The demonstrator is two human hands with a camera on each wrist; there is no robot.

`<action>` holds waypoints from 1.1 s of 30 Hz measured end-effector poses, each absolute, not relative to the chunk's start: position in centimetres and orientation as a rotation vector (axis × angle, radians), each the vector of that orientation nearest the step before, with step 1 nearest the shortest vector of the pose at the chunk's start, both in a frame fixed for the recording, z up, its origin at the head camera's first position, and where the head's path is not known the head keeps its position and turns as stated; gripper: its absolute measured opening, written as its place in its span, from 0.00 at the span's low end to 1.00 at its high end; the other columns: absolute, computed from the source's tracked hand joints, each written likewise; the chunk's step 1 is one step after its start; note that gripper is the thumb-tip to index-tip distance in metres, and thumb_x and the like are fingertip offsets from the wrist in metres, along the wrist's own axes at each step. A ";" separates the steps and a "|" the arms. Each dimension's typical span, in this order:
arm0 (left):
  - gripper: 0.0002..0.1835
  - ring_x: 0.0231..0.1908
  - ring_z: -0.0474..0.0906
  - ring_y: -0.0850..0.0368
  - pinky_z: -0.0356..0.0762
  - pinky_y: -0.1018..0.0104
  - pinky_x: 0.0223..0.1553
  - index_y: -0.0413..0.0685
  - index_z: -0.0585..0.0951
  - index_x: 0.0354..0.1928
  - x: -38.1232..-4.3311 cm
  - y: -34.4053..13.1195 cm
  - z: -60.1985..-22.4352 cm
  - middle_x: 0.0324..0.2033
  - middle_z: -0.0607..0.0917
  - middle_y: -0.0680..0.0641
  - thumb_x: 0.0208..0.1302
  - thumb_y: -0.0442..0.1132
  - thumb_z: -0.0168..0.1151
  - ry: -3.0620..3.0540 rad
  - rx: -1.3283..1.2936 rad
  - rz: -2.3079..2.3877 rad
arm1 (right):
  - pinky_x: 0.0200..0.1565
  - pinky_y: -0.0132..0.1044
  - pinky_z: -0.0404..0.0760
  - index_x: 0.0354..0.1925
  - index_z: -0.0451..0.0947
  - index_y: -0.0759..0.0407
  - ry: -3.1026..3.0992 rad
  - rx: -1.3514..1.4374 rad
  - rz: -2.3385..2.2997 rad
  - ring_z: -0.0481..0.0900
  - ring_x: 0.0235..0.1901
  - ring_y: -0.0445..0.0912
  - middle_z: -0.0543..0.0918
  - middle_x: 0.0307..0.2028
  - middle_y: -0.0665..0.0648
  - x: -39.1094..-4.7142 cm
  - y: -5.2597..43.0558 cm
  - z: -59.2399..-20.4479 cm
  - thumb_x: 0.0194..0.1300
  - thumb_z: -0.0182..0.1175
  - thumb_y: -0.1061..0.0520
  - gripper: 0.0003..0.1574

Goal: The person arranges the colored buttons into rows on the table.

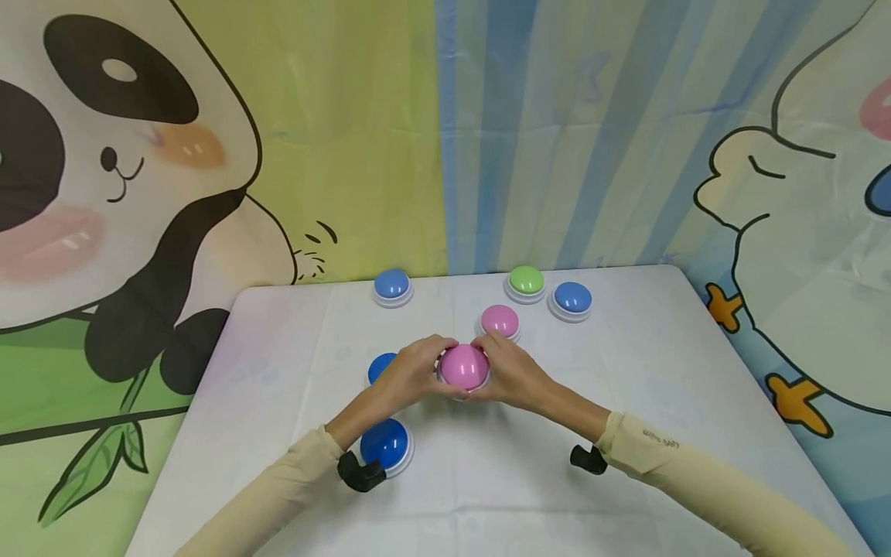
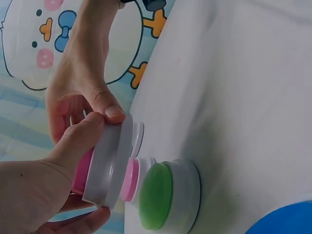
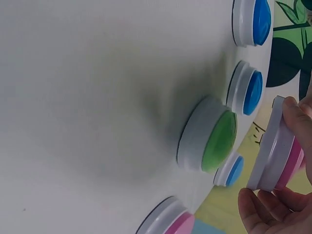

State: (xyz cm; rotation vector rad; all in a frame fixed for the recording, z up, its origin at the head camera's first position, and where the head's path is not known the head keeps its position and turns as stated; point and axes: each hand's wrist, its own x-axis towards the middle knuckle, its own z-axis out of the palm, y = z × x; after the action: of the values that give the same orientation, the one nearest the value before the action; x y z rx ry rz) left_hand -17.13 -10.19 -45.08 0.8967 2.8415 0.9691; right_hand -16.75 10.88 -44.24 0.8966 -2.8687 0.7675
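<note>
We see a white table (image 1: 529, 472) with soft creases, and bright cloth walls (image 1: 369, 139) around it. A big panda (image 1: 230, 147) is on the left wall. Round blue buttons (image 1: 572, 297), green buttons (image 1: 526, 279) and a pink one (image 1: 500, 319) sit on the table. They have smooth, shiny tops and white bottoms. We see another pink button (image 1: 464, 367) up in the air, above the table. The left hand (image 1: 416, 367) and right hand (image 1: 513, 373) hold it tight from both sides. Their thumbs nearly meet on the near edge, and their fingers curl around the far edge.
</note>
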 end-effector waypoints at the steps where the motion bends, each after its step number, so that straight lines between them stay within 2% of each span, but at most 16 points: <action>1: 0.39 0.48 0.80 0.59 0.83 0.67 0.47 0.48 0.76 0.57 -17.0 -10.2 -45.1 0.49 0.83 0.50 0.44 0.56 0.78 2.837 0.902 0.971 | 0.48 0.39 0.84 0.52 0.72 0.60 -2.865 0.897 0.769 0.77 0.45 0.45 0.77 0.45 0.54 -16.6 10.9 -44.3 0.38 0.81 0.41 0.48; 17: 0.39 0.45 0.80 0.62 0.82 0.72 0.45 0.47 0.77 0.55 -14.4 -10.1 -46.3 0.46 0.83 0.51 0.42 0.59 0.77 2.815 1.034 0.909 | 0.44 0.34 0.83 0.50 0.73 0.59 -2.866 0.949 0.809 0.76 0.41 0.40 0.75 0.41 0.51 -13.7 11.2 -45.9 0.36 0.81 0.42 0.46; 25: 0.39 0.43 0.79 0.63 0.81 0.74 0.44 0.47 0.76 0.54 -13.4 -10.1 -47.1 0.45 0.82 0.52 0.42 0.60 0.77 2.786 1.058 0.895 | 0.42 0.31 0.82 0.49 0.73 0.59 -2.812 0.999 0.810 0.76 0.39 0.40 0.76 0.39 0.51 -12.6 11.3 -47.1 0.35 0.81 0.40 0.46; 33: 0.39 0.43 0.78 0.65 0.80 0.75 0.44 0.48 0.76 0.55 -12.8 -10.3 -48.2 0.45 0.81 0.54 0.42 0.60 0.77 2.752 1.013 0.874 | 0.43 0.33 0.81 0.48 0.73 0.61 -2.829 1.010 0.846 0.76 0.39 0.42 0.76 0.40 0.53 -11.9 11.1 -48.2 0.33 0.83 0.44 0.47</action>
State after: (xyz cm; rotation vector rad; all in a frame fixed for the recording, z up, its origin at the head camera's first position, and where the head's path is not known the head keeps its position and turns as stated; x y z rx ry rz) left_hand -12.80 -10.29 -48.21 1.0127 2.7521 0.8735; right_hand -11.90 11.07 -48.22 1.0099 -2.8295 0.8465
